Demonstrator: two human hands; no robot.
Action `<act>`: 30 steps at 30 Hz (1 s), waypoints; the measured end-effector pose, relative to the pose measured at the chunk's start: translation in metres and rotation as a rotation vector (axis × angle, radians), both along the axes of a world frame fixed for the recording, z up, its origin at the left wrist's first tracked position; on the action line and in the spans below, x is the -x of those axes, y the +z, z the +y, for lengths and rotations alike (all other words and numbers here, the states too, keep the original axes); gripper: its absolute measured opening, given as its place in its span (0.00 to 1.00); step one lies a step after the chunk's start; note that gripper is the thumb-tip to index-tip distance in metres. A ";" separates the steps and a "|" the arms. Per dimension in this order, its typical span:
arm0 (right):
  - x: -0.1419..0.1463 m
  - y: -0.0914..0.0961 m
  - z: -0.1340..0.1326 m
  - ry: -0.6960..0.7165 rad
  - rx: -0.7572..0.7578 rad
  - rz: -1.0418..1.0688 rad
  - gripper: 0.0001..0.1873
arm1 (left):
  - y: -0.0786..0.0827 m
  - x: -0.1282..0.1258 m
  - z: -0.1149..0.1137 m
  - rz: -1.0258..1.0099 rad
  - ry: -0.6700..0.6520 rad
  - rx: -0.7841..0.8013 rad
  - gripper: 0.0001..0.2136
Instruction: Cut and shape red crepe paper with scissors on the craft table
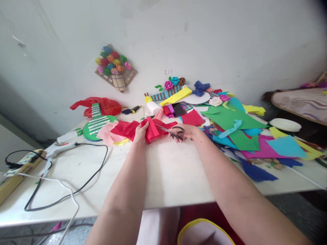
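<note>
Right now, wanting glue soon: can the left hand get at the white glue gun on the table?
Probably yes: only bare white tabletop separates the left hand from the white glue gun, though it holds folded red paper.

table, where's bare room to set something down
Bare table lies between the two forearms, from the red paper to the near edge, and between the left forearm and the black cable. Crowded: coloured paper sheets cover the right side, craft pieces line the wall, and the glue gun sits at the left.
</note>
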State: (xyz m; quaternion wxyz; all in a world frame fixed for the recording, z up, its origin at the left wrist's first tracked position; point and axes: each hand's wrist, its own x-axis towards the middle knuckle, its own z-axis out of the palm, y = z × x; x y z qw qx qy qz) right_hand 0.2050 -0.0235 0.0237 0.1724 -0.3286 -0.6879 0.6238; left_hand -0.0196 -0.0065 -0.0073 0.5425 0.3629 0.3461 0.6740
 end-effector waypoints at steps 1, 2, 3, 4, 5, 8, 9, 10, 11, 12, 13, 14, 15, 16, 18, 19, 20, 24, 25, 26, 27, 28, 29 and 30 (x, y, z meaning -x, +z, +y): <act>0.001 0.000 0.000 0.001 -0.005 0.004 0.22 | 0.000 0.000 0.000 0.000 0.002 0.001 0.11; 0.003 0.000 -0.001 0.002 -0.009 0.006 0.22 | 0.000 -0.001 -0.001 -0.002 0.005 0.001 0.11; 0.004 0.001 -0.001 0.001 -0.012 0.007 0.22 | 0.001 -0.002 -0.001 -0.004 0.008 0.001 0.11; 0.005 0.001 -0.001 -0.001 -0.013 0.007 0.22 | 0.001 -0.002 -0.002 -0.009 0.008 0.000 0.11; 0.007 0.000 -0.001 -0.007 -0.013 0.007 0.23 | 0.001 -0.003 -0.002 -0.015 0.005 0.000 0.11; 0.013 -0.003 0.000 -0.034 -0.014 0.019 0.23 | 0.002 -0.005 -0.002 -0.029 -0.004 -0.002 0.11; 0.015 -0.004 0.000 -0.043 -0.018 0.026 0.24 | 0.002 -0.005 -0.002 -0.034 0.002 -0.003 0.11; 0.017 -0.006 0.001 -0.051 -0.026 0.032 0.24 | 0.001 -0.005 -0.001 -0.039 0.013 -0.004 0.11; 0.019 -0.007 0.001 -0.058 -0.035 0.038 0.24 | 0.001 -0.004 -0.001 -0.044 0.024 -0.006 0.11; 0.021 -0.008 0.001 -0.062 -0.044 0.045 0.24 | 0.000 -0.004 0.000 -0.048 0.032 -0.009 0.11; 0.022 -0.008 0.001 -0.066 -0.051 0.051 0.24 | 0.000 -0.004 0.000 -0.051 0.036 -0.012 0.11; 0.023 -0.009 0.001 -0.068 -0.058 0.058 0.24 | 0.000 -0.004 0.001 -0.054 0.036 -0.015 0.11; 0.024 -0.008 0.000 -0.069 -0.062 0.067 0.24 | -0.001 -0.003 0.001 -0.055 0.036 -0.015 0.10; 0.024 -0.008 0.000 -0.070 -0.067 0.076 0.24 | -0.001 -0.003 0.002 -0.058 0.038 -0.011 0.10; 0.023 -0.007 -0.001 -0.080 -0.076 0.090 0.24 | -0.001 -0.003 0.002 -0.058 0.053 0.009 0.09; 0.023 -0.007 -0.001 -0.088 -0.081 0.092 0.24 | -0.001 -0.003 0.003 -0.058 0.063 0.017 0.08; 0.022 -0.006 -0.001 -0.096 -0.085 0.092 0.24 | -0.001 -0.002 0.003 -0.057 0.072 0.023 0.08; 0.021 -0.007 0.000 -0.110 -0.083 0.093 0.24 | -0.002 -0.001 0.004 -0.049 0.080 0.014 0.09; 0.021 -0.006 0.000 -0.108 -0.080 0.096 0.24 | -0.002 -0.001 0.004 -0.046 0.078 0.015 0.09; 0.021 -0.006 -0.001 -0.105 -0.078 0.098 0.24 | -0.002 -0.001 0.004 -0.044 0.078 0.017 0.09; 0.020 -0.005 -0.001 -0.101 -0.080 0.101 0.24 | -0.001 -0.001 0.004 -0.047 0.083 0.021 0.08; 0.020 -0.004 -0.001 -0.096 -0.083 0.103 0.24 | -0.001 -0.001 0.004 -0.057 0.091 0.025 0.08; 0.019 -0.003 -0.002 -0.089 -0.087 0.105 0.24 | -0.001 -0.001 0.004 -0.073 0.098 0.028 0.07; 0.018 -0.002 -0.002 -0.078 -0.090 0.106 0.24 | -0.001 -0.001 0.004 -0.092 0.102 0.028 0.07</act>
